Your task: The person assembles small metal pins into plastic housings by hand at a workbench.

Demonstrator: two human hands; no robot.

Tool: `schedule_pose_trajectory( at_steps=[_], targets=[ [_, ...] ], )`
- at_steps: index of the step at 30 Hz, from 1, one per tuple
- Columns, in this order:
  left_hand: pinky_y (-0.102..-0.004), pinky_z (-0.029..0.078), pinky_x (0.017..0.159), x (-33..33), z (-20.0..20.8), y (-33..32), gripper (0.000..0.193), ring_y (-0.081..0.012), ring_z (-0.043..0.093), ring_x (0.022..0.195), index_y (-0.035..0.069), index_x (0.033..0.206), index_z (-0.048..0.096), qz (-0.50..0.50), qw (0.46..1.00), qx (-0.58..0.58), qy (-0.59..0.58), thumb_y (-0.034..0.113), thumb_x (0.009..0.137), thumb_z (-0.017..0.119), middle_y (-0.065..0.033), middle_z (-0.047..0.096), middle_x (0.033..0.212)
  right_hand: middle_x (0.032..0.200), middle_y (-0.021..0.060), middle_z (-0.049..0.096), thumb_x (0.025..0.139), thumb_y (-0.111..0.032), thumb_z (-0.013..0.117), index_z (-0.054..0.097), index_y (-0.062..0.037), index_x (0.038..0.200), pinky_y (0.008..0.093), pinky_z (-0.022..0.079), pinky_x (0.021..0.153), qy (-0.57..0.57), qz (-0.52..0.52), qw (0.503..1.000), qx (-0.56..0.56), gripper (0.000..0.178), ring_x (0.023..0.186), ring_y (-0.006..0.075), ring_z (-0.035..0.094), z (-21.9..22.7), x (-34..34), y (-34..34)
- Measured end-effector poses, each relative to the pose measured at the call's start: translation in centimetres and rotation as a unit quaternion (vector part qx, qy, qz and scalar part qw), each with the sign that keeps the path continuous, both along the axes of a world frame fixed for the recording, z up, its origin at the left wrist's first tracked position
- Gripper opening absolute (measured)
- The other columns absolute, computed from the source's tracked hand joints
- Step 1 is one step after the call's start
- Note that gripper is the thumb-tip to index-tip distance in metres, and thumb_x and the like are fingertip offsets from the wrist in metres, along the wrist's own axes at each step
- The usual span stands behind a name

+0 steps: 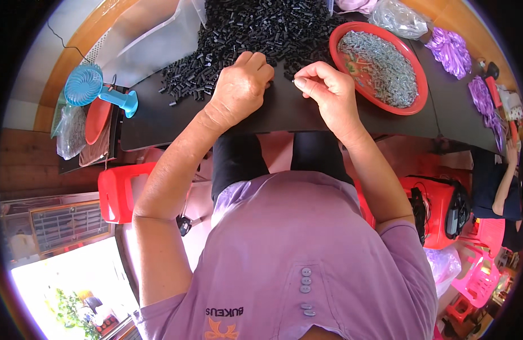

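A large heap of small black cylindrical pieces (261, 28) spreads over the dark table. At its near edge is my left hand (244, 82), its fingers curled closed and pointing down; whatever they hold is hidden beneath the knuckles. A short way to the right, my right hand (329, 90) is pinched, thumb against forefinger. Something tiny may show at those fingertips, too small to name. The two hands are apart. Just beyond my right hand sits a red oval tray (421, 96) holding many small shiny metal pins (386, 68).
A translucent plastic bin (142, 45) stands at the left beside a blue handheld fan (86, 85). Clear plastic bags (400, 20) and purple bags (448, 51) lie at the far right. A co-worker's arm (505, 181) shows at the right edge. Red stools (117, 192) are below the table.
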State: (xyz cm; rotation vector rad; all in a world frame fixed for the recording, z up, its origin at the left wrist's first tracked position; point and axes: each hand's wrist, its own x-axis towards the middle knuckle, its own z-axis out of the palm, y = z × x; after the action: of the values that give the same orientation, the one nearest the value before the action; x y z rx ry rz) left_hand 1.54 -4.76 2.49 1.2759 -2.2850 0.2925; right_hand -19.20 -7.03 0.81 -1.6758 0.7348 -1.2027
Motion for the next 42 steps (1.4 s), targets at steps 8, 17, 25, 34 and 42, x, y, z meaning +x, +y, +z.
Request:
schedule_pose_trajectory(
  at_steps=[8,17,25,34,42],
  targets=[
    [-0.0366,0.053,0.064,-0.5,0.6,-0.5,0.018,-0.0261,0.059,0.083,0.007,0.080,0.057,-0.047,0.996,-0.014,-0.076,0.001,0.067,0.067,-0.0062,0.055,0.084,0.076,0.0049,0.068,0.086,-0.003,0.069,0.065,0.0019,0.089,0.0242,0.048,0.064,0.011,-0.009,1.000,-0.025,0.007,0.070,0.0074,0.060,-0.1,-0.3,0.2],
    [-0.0413,0.053,0.070,-0.5,0.2,-1.3,0.021,-0.0299,0.060,0.086,0.006,0.089,0.060,-0.068,0.995,0.052,-0.056,0.002,0.072,0.071,-0.0087,0.057,0.087,0.076,0.0070,0.067,0.086,-0.003,0.069,0.065,0.0020,0.089,0.0253,0.049,0.064,0.014,-0.021,0.998,-0.055,0.007,0.069,0.0095,0.060,-0.4,-0.3,0.2],
    [-0.0296,0.053,0.074,-1.9,-0.9,1.0,0.016,-0.0215,0.064,0.080,0.001,0.094,0.066,0.008,0.977,0.078,0.198,-0.002,0.079,0.071,-0.0066,0.065,0.089,0.076,0.0072,0.067,0.087,-0.001,0.068,0.064,0.0027,0.090,0.0245,0.048,0.065,0.006,-0.008,0.999,-0.037,0.006,0.071,0.0098,0.061,-0.5,-0.2,0.1],
    [-0.0194,0.048,0.057,-3.3,-1.2,4.2,0.027,-0.0054,0.060,0.075,0.002,0.108,0.066,0.007,0.785,0.247,0.568,-0.004,0.082,0.073,-0.0024,0.067,0.088,0.079,0.0087,0.067,0.087,0.000,0.066,0.064,0.0021,0.092,0.0269,0.049,0.065,0.054,-0.007,0.994,-0.090,0.005,0.070,0.0122,0.062,0.3,0.8,0.8],
    [-0.0182,0.047,0.055,-3.0,-2.0,4.7,0.031,-0.0047,0.060,0.075,0.004,0.109,0.066,-0.018,0.740,0.230,0.632,-0.008,0.081,0.073,-0.0024,0.067,0.089,0.079,0.0101,0.063,0.086,0.002,0.064,0.062,0.0001,0.091,0.0303,0.050,0.062,0.119,0.012,0.976,-0.185,0.005,0.068,0.0207,0.064,1.3,1.4,0.7]
  ],
)
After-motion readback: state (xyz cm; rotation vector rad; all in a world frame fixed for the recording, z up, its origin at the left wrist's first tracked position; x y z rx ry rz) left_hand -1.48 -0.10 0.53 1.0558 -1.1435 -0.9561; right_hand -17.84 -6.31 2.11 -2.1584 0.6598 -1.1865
